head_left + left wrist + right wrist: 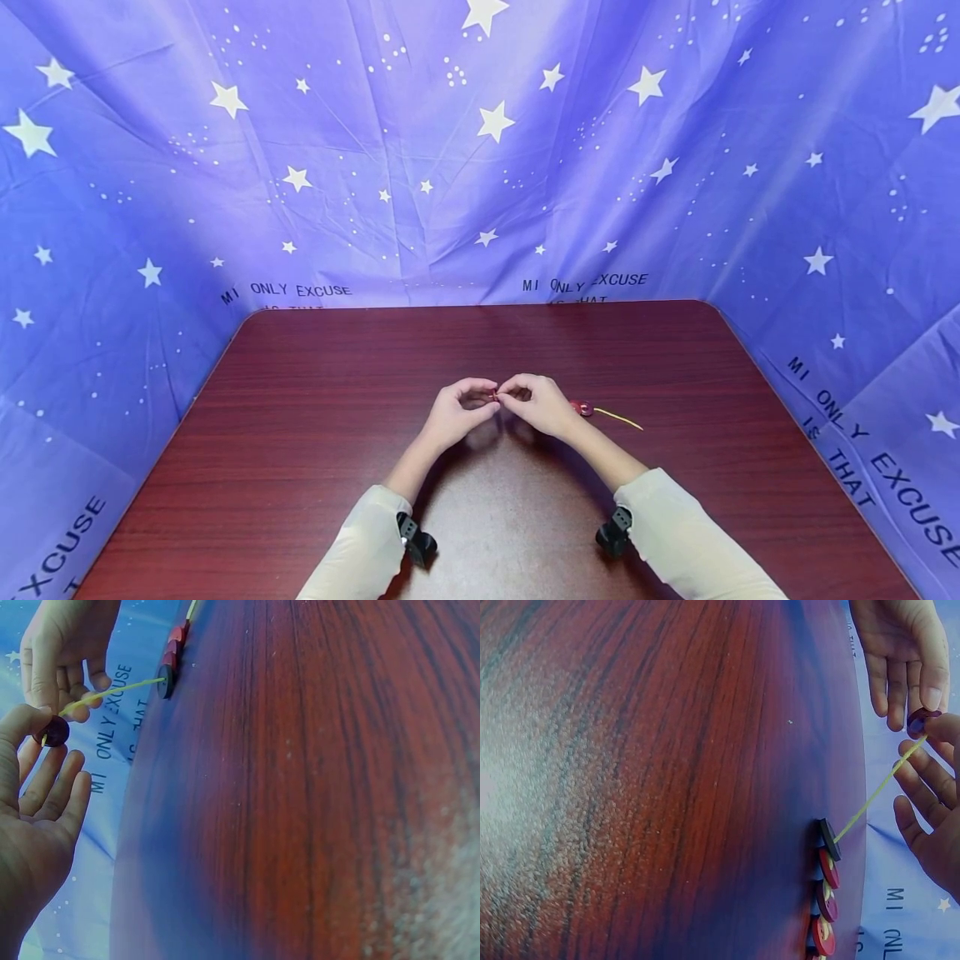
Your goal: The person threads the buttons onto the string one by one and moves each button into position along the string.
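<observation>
My left hand (453, 414) pinches a dark red button (56, 732) between thumb and fingertips. Yellow string (877, 787) passes through the button, its short tip showing on the near face in the left wrist view. Right against the left fingertips, my right hand (542, 406) pinches the string close behind the button. From there the string runs down, taut, to a black button (830, 840). Behind that one, several red buttons (824, 935) are threaded in a row on the table, partly hidden by the right hand in the head view.
The string's tail (618, 417) lies on the dark red wood-grain table (337, 375), right of the hands. A purple star-printed cloth (420, 167) hangs around the back and sides. Both sleeves carry a black wrist camera (417, 542).
</observation>
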The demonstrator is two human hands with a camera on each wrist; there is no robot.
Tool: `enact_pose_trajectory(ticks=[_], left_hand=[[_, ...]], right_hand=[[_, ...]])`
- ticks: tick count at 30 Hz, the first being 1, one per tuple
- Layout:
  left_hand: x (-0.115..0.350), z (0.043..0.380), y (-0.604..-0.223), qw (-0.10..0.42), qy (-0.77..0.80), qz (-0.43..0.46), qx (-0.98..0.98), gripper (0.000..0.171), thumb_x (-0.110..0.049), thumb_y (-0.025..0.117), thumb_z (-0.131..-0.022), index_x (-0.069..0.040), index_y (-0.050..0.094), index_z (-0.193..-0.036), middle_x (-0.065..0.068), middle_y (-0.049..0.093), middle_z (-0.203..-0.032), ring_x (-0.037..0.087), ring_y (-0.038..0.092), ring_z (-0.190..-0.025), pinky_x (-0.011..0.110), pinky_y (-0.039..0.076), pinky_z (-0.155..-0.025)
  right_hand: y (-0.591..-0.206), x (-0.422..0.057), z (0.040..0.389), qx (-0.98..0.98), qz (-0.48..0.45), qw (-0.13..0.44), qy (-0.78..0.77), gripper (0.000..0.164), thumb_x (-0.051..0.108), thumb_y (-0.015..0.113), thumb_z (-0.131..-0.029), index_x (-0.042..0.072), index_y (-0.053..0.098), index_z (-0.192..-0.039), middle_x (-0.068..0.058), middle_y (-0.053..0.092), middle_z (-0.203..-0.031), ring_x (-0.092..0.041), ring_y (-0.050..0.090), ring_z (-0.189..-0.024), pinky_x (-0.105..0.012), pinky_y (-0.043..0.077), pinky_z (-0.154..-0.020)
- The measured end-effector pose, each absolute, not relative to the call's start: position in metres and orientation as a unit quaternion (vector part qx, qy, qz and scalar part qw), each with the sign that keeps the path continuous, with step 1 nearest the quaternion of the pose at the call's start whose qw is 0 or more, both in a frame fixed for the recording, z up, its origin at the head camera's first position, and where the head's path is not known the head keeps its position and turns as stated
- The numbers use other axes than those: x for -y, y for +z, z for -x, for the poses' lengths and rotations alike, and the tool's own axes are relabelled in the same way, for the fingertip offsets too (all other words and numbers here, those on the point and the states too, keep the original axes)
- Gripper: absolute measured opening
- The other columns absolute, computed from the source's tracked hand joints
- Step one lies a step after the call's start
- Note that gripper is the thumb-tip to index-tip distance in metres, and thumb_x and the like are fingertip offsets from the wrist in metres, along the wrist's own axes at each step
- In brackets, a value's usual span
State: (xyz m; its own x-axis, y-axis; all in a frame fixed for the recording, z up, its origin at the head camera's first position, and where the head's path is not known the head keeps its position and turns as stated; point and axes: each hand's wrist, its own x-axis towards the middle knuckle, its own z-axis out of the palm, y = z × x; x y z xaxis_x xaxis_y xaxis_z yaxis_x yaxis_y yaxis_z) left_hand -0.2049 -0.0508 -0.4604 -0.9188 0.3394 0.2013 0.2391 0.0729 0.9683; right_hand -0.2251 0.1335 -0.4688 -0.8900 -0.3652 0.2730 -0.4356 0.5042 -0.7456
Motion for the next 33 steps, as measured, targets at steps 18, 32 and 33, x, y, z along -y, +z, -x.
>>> enact_pose_trajectory(ticks=[18, 32, 33], left_hand=[[0.0514, 0.2056, -0.4612, 0.034, 0.651, -0.201, -0.731, 0.03, 0.004, 0.065, -0.082, 0.013, 0.059, -0.11, 0.03, 0.063, -0.106, 0.043, 0.062, -0.098, 0.038, 0.053, -0.086], [0.0491, 0.207, -0.4621, 0.021, 0.635, -0.188, -0.749, 0.032, 0.002, 0.066, -0.082, 0.013, 0.058, -0.111, 0.029, 0.064, -0.105, 0.041, 0.063, -0.098, 0.04, 0.053, -0.086], [0.0488, 0.2068, -0.4617, 0.02, 0.634, -0.186, -0.751, 0.032, 0.002, 0.066, -0.082, 0.013, 0.058, -0.111, 0.029, 0.064, -0.105, 0.041, 0.063, -0.098, 0.04, 0.053, -0.086]], right_hand=[[-0.4697, -0.1323, 0.2261, 0.866, -0.23, 0.044, 0.442, 0.007, 0.012, 0.067, -0.085, 0.008, 0.071, -0.088, -0.002, 0.07, -0.08, -0.003, 0.057, -0.068, -0.02, 0.049, -0.064], [-0.4666, -0.1335, 0.2237, 0.871, -0.223, 0.033, 0.435, 0.015, 0.018, 0.064, -0.088, 0.007, 0.072, -0.095, -0.005, 0.072, -0.091, -0.009, 0.062, -0.082, -0.02, 0.05, -0.072], [-0.4664, -0.1335, 0.2235, 0.872, -0.221, 0.032, 0.436, 0.016, 0.019, 0.063, -0.089, 0.007, 0.072, -0.095, -0.005, 0.072, -0.092, -0.01, 0.062, -0.083, -0.021, 0.051, -0.073]])
